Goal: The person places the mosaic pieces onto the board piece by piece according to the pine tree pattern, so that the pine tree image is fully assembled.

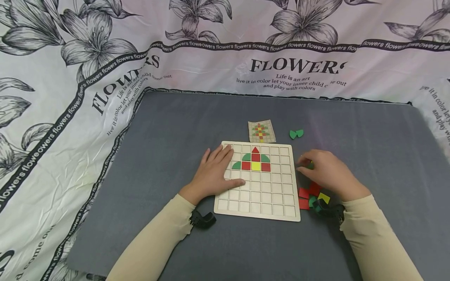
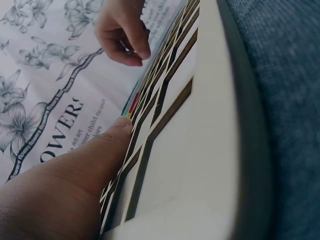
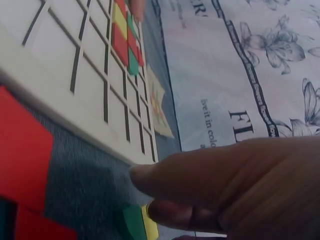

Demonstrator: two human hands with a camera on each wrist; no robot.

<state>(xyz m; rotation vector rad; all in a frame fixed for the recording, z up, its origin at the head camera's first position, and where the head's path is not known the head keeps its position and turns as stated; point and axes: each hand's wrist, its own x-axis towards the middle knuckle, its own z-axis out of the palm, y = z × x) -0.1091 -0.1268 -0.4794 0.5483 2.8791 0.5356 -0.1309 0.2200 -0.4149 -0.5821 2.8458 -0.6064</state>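
Note:
My left hand (image 1: 212, 175) lies spread on a pale gridded board (image 1: 260, 195), with its thumb (image 2: 95, 160) along the surface. Coloured pieces sit in the upper cells: a red triangle (image 1: 255, 150), red squares (image 1: 266, 167), a yellow square (image 1: 256, 166) and green rounded pieces (image 1: 247, 157). Just off the board's right edge is my right hand (image 1: 328, 173), fingers bent and thumb apart from the index finger. Beside those fingertips, in the right wrist view, are a green piece (image 3: 131, 222) and a yellow piece (image 3: 150, 223); no grip on either shows.
Loose red squares (image 1: 304, 203), a yellow piece (image 1: 324, 198) and green pieces lie by the board's right edge, partly under the right wrist. Two green pieces (image 1: 296, 134) lie farther back. A pattern card (image 1: 261, 131) touches the board's far edge. Grey cloth (image 1: 175, 128) covers the tabletop.

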